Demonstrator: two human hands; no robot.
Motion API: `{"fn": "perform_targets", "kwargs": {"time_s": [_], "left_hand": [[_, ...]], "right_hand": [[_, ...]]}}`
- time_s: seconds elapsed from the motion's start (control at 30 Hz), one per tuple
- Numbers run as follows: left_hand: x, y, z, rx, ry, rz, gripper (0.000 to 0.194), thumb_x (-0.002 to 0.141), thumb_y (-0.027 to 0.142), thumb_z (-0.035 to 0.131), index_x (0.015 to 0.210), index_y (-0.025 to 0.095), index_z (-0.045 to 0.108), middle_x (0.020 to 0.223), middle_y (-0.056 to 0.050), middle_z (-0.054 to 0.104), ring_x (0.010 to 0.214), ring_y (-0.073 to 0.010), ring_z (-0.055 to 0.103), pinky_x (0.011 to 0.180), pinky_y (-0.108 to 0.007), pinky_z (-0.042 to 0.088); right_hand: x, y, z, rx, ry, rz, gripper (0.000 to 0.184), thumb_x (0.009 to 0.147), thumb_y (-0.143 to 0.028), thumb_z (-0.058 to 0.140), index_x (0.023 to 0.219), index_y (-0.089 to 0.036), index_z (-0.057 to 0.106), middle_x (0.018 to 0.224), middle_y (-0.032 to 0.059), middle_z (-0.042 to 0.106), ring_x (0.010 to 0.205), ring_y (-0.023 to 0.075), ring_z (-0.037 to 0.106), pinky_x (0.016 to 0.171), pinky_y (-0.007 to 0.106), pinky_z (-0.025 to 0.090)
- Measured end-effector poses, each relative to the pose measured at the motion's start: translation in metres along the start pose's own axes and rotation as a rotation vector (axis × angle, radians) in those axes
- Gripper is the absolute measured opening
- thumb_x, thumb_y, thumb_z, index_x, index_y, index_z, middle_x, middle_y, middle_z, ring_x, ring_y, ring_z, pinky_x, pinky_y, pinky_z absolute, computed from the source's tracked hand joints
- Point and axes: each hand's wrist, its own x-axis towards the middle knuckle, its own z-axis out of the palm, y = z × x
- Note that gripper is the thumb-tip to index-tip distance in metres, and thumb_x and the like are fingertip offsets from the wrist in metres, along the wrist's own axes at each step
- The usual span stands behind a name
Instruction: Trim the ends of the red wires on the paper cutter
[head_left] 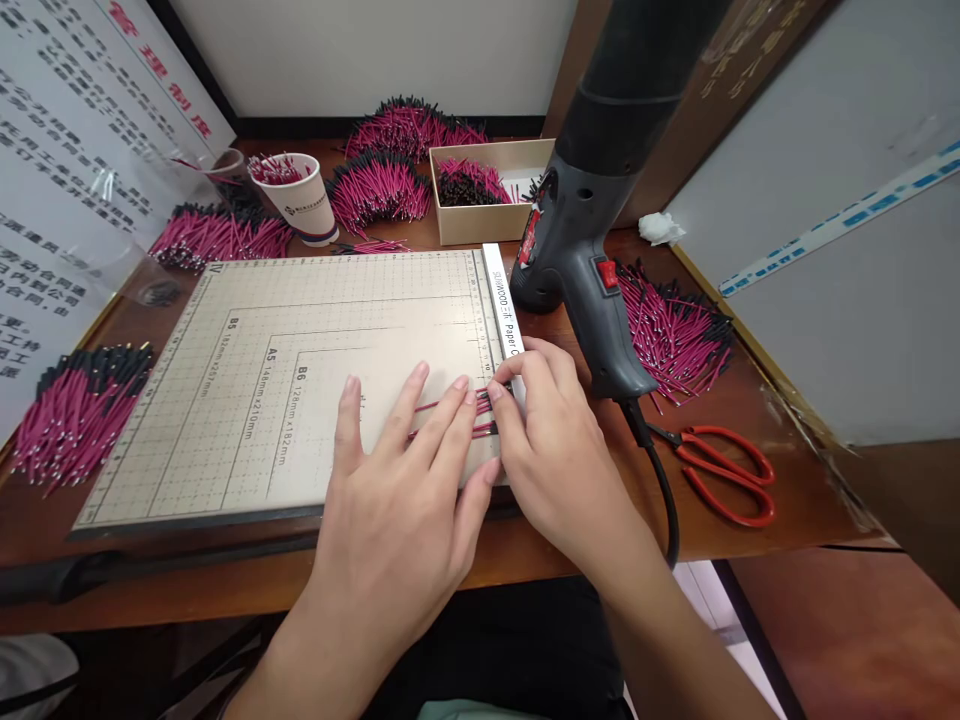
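My left hand lies palm down on a paper cutter's board, its fingers stretched out and apart. Several short pink wires with black ends rest beneath its fingertips, partly hidden. Close against it, my right hand is curled, thumb and fingers pinched at the wires' black ends beside the white guide strip. How many wires are between those fingers is hidden. The cutter's black handle runs along the front edge of the board.
A heat gun stands nozzle down right of the strip, its cord trailing forward. Red-handled scissors lie at the right. Piles of pink wires surround the board. Behind it are a paper cup and a box of wires.
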Motion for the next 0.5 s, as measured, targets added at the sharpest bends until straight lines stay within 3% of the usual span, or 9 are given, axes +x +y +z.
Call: {"fn": "perform_targets", "kwargs": {"time_s": [0.27, 0.5], "left_hand": [[0.005, 0.001, 0.001, 0.05, -0.073, 0.057, 0.049, 0.11, 0.026, 0.031, 0.143, 0.001, 0.057, 0.154, -0.013, 0.052, 0.145, -0.0338, 0.048, 0.127, -0.054, 0.011], [-0.011, 0.007, -0.006, -0.019, -0.041, 0.026, 0.045, 0.107, 0.028, 0.041, 0.138, 0.005, 0.064, 0.149, -0.008, 0.057, 0.14, -0.0311, 0.055, 0.131, -0.044, 0.0]], "right_hand": [[0.001, 0.0, 0.002, -0.013, 0.007, 0.008, 0.017, 0.102, -0.028, 0.037, 0.099, -0.02, 0.053, 0.125, 0.0112, 0.057, 0.11, 0.0291, 0.059, 0.096, 0.052, 0.047], [0.0, -0.001, -0.001, 0.027, 0.007, 0.001, 0.02, 0.104, -0.029, 0.034, 0.102, -0.02, 0.052, 0.122, 0.0111, 0.059, 0.111, 0.0264, 0.058, 0.101, 0.048, 0.045]]}}
